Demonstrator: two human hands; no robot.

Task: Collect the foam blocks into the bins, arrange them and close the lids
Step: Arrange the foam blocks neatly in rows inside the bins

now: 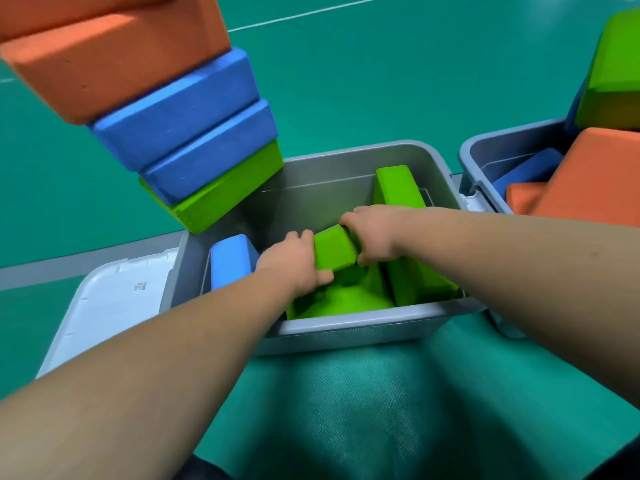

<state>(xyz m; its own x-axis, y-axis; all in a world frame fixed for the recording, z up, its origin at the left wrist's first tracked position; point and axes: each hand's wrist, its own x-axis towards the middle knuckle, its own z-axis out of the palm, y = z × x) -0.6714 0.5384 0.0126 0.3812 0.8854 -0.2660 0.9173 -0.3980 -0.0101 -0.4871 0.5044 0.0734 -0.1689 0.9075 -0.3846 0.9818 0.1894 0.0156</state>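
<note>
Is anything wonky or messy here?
Yes. The left stack of blocks looks tilted and uneven. In the right bin, an orange block and a green block poke above the rim, so it likely won't close.

The bin (346, 327) held a middle block (334, 251), an upright block (398, 185) at its far right and a side block (230, 258) against its left wall. A stack (180, 126) leaned at the bin's far left corner. A lid (110, 299) lay left of the bin, a second bin (502, 150) to its right.

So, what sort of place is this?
Probably a sports hall or gym: green court-style floor with a white painted line, and large foam blocks being packed into grey plastic bins.
</note>
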